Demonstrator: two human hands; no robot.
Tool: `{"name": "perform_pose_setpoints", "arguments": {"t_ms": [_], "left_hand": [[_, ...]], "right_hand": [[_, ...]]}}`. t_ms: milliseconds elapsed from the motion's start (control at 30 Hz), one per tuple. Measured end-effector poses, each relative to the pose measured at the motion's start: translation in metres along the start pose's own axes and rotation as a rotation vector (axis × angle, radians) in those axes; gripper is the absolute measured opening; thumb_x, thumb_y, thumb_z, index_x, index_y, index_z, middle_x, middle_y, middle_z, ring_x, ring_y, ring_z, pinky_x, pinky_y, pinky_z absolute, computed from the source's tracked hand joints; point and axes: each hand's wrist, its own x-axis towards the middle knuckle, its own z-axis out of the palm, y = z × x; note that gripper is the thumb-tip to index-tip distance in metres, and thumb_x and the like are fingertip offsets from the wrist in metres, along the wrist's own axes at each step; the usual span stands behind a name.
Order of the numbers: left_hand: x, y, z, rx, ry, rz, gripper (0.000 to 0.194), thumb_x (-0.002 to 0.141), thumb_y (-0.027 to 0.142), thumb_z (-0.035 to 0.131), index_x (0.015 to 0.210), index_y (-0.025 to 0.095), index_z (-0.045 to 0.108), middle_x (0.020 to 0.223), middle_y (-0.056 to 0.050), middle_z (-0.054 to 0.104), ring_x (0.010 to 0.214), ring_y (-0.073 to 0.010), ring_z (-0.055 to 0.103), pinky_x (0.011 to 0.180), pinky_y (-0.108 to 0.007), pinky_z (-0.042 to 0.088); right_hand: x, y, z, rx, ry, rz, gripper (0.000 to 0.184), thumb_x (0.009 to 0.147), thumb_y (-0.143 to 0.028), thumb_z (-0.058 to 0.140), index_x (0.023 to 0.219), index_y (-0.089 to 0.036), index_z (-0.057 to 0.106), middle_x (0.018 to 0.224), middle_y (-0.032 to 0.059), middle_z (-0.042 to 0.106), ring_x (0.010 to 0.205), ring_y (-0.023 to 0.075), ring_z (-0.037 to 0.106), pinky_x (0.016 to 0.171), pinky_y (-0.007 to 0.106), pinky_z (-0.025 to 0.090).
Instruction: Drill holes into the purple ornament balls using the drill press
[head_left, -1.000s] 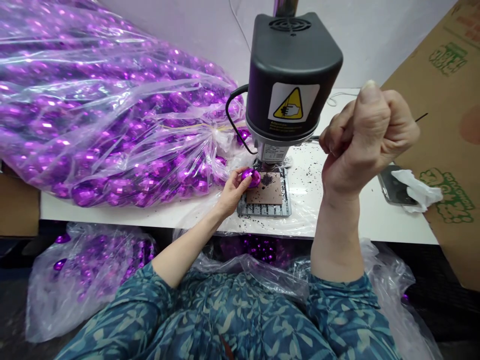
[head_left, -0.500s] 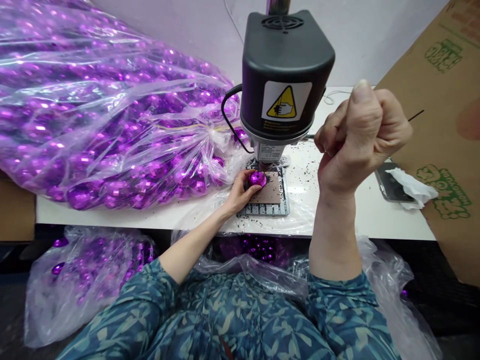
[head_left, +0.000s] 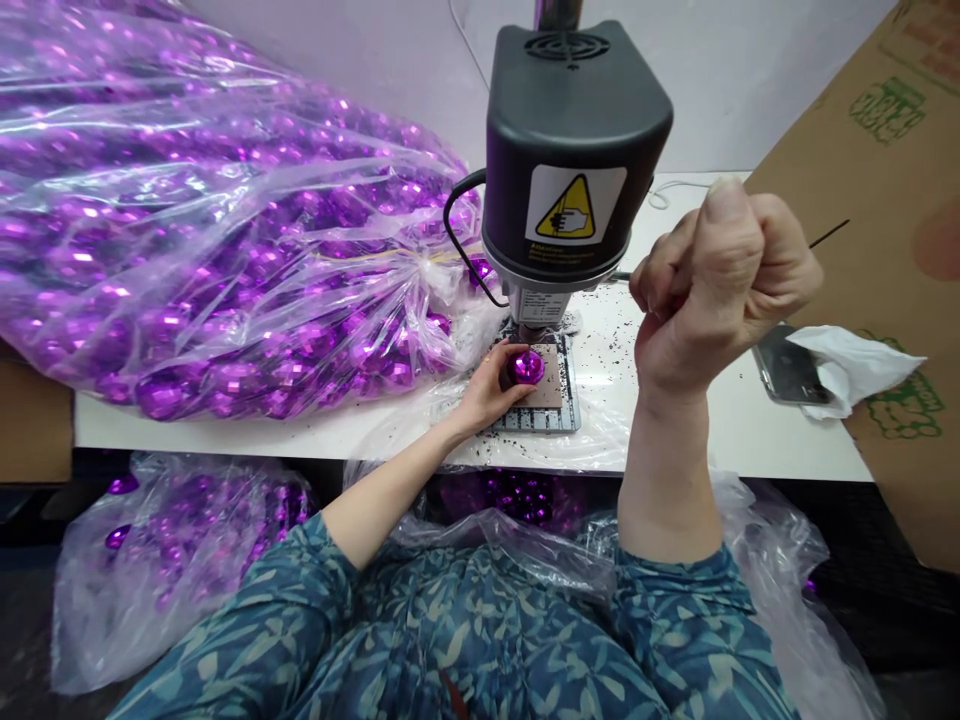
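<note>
My left hand [head_left: 491, 388] has its thumb and fingers closed round a shiny purple faceted ball [head_left: 527, 367]. The ball rests on a brown board [head_left: 546, 396], which lies on the slotted grey base plate [head_left: 573, 410] of a bench drill press [head_left: 577, 130]. Just above the ball hangs the press's chuck, and the bit tip cannot be made out. Raised to the right of the motor housing, my right hand [head_left: 724, 285] is a fist round the feed lever [head_left: 619, 277]; its grip end is hidden inside the fingers.
A big clear bag [head_left: 247, 250] of purple balls fills the left of the white table [head_left: 780, 445]. Dark shavings lie around the base. At right are a phone [head_left: 784, 370], a white tissue [head_left: 855, 370] and a cardboard box [head_left: 847, 200]. More bagged balls [head_left: 202, 530] hang below the table edge.
My left hand has brought the purple ball rightward from the board's left edge to under the chuck. My right fist stays on the lever, slightly lower. The tissue has spread to the right.
</note>
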Motion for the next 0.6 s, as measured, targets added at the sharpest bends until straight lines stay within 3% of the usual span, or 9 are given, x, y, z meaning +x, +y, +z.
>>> {"name": "perform_pose_setpoints", "arguments": {"t_ms": [100,233,600], "left_hand": [[-0.001,-0.001,0.000,0.022,-0.012,0.005,0.056,0.071,0.018,0.091,0.121,0.024,0.067,0.134,-0.010,0.066,0.145,-0.0352,0.048,0.128,-0.054,0.030],[-0.001,0.001,0.001,-0.018,0.011,-0.018,0.057,0.068,0.017,0.093,0.120,0.023,0.068,0.132,-0.011,0.066,0.139,-0.0350,0.053,0.126,-0.052,0.034],[-0.001,-0.005,0.001,0.025,0.006,0.008,0.057,0.073,0.023,0.092,0.123,0.024,0.065,0.134,-0.011,0.065,0.133,-0.0326,0.057,0.124,-0.050,0.037]], "right_hand": [[-0.006,-0.004,-0.002,-0.077,0.001,-0.002,0.055,0.097,-0.052,0.054,0.061,-0.021,0.025,0.046,-0.0057,0.028,0.039,0.0031,0.030,0.043,0.025,0.029],[-0.017,-0.004,-0.003,-0.013,0.025,-0.037,0.055,0.097,-0.041,0.056,0.061,-0.019,0.022,0.046,-0.0060,0.029,0.039,0.0014,0.030,0.042,0.022,0.029],[-0.033,0.020,-0.008,0.120,0.094,-0.226,0.053,0.094,-0.031,0.057,0.058,-0.016,0.020,0.046,-0.0055,0.016,0.037,0.0018,0.025,0.039,0.021,0.026]]}}
